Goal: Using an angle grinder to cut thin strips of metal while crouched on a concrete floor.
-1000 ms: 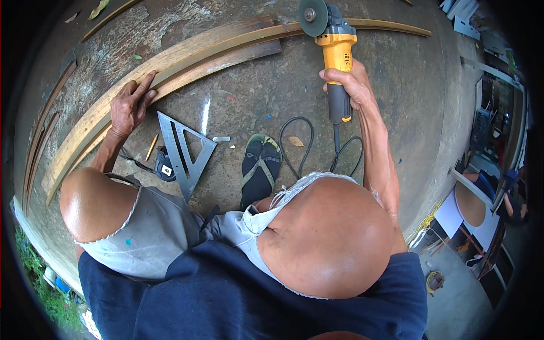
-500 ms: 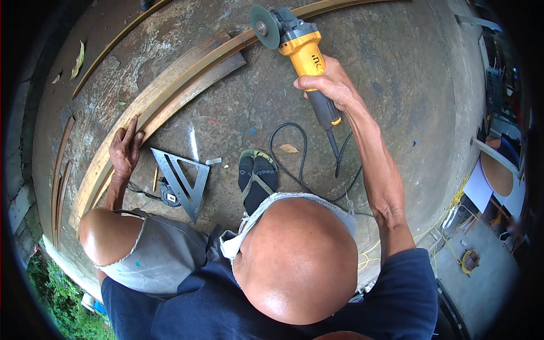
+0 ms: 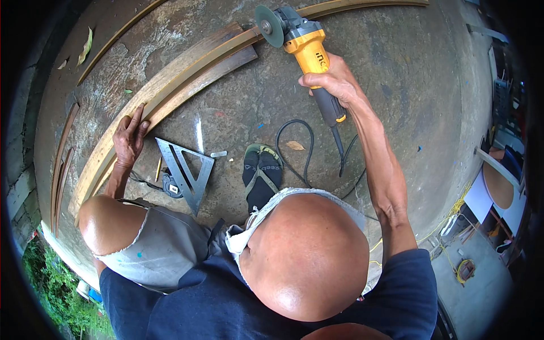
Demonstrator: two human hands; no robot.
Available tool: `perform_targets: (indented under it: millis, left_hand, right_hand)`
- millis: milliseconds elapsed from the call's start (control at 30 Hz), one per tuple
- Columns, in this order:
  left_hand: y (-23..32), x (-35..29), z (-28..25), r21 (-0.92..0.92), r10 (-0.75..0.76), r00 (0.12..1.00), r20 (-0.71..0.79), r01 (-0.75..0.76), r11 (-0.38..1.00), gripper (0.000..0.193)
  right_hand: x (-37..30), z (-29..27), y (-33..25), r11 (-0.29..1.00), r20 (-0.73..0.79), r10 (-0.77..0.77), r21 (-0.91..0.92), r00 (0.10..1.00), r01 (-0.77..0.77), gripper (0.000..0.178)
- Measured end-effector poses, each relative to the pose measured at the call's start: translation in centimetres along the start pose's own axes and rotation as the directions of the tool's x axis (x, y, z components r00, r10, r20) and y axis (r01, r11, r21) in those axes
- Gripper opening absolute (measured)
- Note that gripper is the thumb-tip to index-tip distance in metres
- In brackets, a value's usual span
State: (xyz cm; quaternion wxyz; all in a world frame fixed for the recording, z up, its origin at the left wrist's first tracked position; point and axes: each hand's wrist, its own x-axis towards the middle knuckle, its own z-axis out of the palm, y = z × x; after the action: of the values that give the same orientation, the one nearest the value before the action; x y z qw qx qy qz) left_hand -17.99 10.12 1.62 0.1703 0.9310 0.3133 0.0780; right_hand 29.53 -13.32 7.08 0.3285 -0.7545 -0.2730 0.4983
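Note:
My right hand (image 3: 340,82) is wrapped round the body of a yellow and black angle grinder (image 3: 310,55), held up at the far middle. Its green-grey disc (image 3: 269,26) stands over or right beside a long, narrow brown bar (image 3: 226,47); the gap cannot be told. The bar lies along wooden planks (image 3: 243,57) on the floor. At the left, my left hand (image 3: 129,139) rests on the bar and planks with its fingers stretched out. Close to that hand lie a metal speed square (image 3: 197,175), a tape measure (image 3: 171,185) and a pencil (image 3: 158,169).
The grinder's black cord (image 3: 310,148) loops over the concrete floor beside my sandalled foot (image 3: 262,167). Thin brown strips (image 3: 63,153) lie at the far left. A yellow cord (image 3: 466,272) and assorted things stand at the right edge.
The whole view has shifted slightly, so the floor things appear a little further right. Both hands keep their places on the bar and the grinder.

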Motion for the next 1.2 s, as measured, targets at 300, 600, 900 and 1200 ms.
perform_targets:
  millis: [300,600,900,1200]
  left_hand:
    - [0.0,-0.3,0.5,0.007,-0.010,1.000,0.019,0.010,1.000,0.049]
    - [-0.1,-0.1,0.4,0.027,-0.016,1.000,0.027,0.016,1.000,0.051]
    - [-0.2,-0.3,0.5,0.032,-0.020,0.999,0.026,0.019,0.999,0.051]
    - [-0.3,-0.3,0.6,0.048,-0.014,1.000,0.014,0.013,0.999,0.052]
  right_hand:
    - [-0.6,0.7,-0.2,0.999,-0.009,0.032,0.016,0.999,-0.032,0.046]
    - [-0.4,0.8,-0.5,0.999,-0.016,0.041,-0.011,0.999,-0.041,0.044]
    - [0.3,1.1,0.8,0.999,-0.030,0.004,-0.034,1.000,-0.005,0.041]
    - [0.4,1.3,0.0,0.998,-0.013,0.056,-0.011,0.998,-0.056,0.041]
